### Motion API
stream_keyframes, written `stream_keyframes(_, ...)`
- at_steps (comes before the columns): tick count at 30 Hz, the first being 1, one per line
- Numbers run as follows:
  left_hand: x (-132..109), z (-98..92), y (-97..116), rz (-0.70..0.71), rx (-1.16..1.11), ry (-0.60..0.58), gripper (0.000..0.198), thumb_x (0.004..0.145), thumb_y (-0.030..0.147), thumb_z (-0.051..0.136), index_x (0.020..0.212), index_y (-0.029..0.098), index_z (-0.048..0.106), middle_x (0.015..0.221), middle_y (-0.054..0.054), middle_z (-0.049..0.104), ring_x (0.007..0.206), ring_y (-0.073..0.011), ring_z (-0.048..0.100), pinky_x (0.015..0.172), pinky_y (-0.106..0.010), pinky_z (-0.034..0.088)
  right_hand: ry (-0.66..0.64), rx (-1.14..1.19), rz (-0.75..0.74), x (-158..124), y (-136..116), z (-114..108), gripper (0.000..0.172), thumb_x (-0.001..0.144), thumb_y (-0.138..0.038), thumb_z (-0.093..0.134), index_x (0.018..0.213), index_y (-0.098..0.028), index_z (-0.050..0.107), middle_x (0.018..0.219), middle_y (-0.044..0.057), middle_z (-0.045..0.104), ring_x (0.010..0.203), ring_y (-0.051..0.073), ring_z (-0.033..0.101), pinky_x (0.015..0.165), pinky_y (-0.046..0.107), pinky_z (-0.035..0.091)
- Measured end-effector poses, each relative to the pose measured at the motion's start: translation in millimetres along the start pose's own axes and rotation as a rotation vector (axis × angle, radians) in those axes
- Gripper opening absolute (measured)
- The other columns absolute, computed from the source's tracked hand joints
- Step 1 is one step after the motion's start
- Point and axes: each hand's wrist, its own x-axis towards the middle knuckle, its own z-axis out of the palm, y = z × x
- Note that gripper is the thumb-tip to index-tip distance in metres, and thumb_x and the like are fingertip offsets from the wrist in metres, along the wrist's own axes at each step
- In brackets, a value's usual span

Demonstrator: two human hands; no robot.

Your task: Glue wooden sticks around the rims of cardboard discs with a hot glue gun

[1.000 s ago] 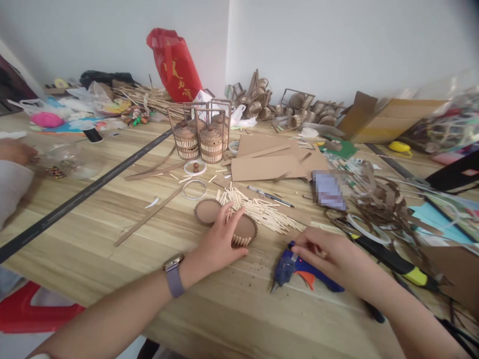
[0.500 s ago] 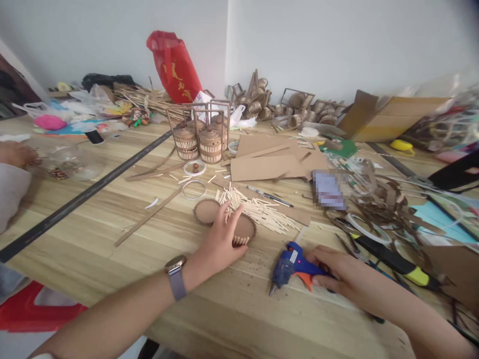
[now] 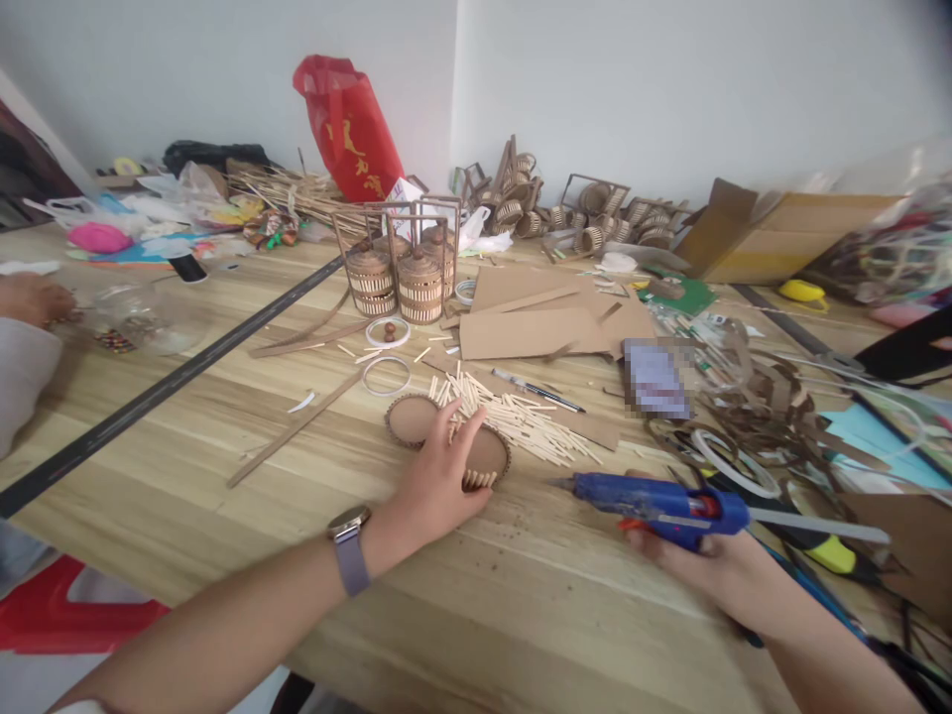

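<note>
Soft, even light leaves only faint shadows on the table (image 3: 200, 426). Wide-angle stretch smears the clutter (image 3: 903, 238) at the right edge (the top right corner darkens), and one small item (image 3: 658, 379) is coarsely pixelated.

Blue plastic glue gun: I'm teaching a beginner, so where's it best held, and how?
The blue plastic glue gun is probably best gripped by its handle below the body, from the right, as the right hand does: its narrow nozzle points left and the orange trigger sits underneath.
</note>
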Motion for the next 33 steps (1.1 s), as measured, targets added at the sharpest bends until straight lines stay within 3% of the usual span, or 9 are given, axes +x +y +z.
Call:
stream_keyframes(3,0,-0.3,-1,-0.006,-0.009,-0.004,0.097,0.068,0.009,0.073,0.147,0.03,0.02,0.15,-0.013,0.019,0.138,-0.0348,0.031,0.109,-0.05,0.039,-0.138,0.041,-0.032,3,-4,10,0.025,0.079,-0.047,0.062,0.075,-0.022,0.066,0.073,0.003,0.068,0.065,0.02,0.065,0.06,0.029,0.058)
stream_keyframes(5,0,-0.3,-1,-0.001,-0.018,0.002,0.098,0.068,0.009,0.073,0.147,0.031,0.02,0.149,-0.013,0.021,0.138,-0.0349,0.031,0.109,-0.05,0.038,-0.162,0.053,-0.033,5,-6,18,0.023,0.08,-0.044,0.061,0.08,-0.022,0.067,0.076,0.003,0.068,0.067,0.02,0.065,0.061,0.029,0.057)
stream_keyframes(9,0,0.1,-2,0.0,-0.035,0.006,0.098,0.068,0.008,0.073,0.147,0.031,0.02,0.149,-0.013,0.021,0.138,-0.0356,0.032,0.108,-0.052,0.039,-0.119,0.06,-0.003,6,-2,33,0.027,0.079,-0.047,0.061,0.085,-0.022,0.069,0.081,0.005,0.072,0.076,0.023,0.068,0.069,0.033,0.058)
stream_keyframes(14,0,0.6,-4,0.004,-0.016,0.002,0.099,0.068,0.01,0.075,0.147,0.031,0.019,0.149,-0.013,0.023,0.137,-0.035,0.033,0.107,-0.051,0.04,-0.117,0.002,-0.009,5,1,42,0.026,0.079,-0.046,0.059,0.078,-0.021,0.067,0.075,0.005,0.072,0.069,0.023,0.068,0.064,0.033,0.057)
stream_keyframes(21,1,1.5,-4,0.006,0.009,0.004,0.098,0.068,0.012,0.075,0.147,0.03,0.019,0.148,-0.014,0.024,0.138,-0.0347,0.032,0.108,-0.051,0.04,-0.045,-0.042,-0.046,4,-2,47,0.025,0.08,-0.046,0.059,0.083,-0.021,0.064,0.078,0.006,0.072,0.072,0.024,0.068,0.066,0.033,0.055)
stream_keyframes(33,0,1.4,-5,0.009,-0.007,0.005,0.097,0.068,0.01,0.073,0.147,0.031,0.02,0.148,-0.013,0.025,0.137,-0.0349,0.034,0.107,-0.051,0.04,-0.047,-0.117,-0.12,5,-8,50,0.024,0.082,-0.044,0.058,0.07,-0.023,0.056,0.07,0.002,0.065,0.063,0.019,0.062,0.059,0.029,0.051)
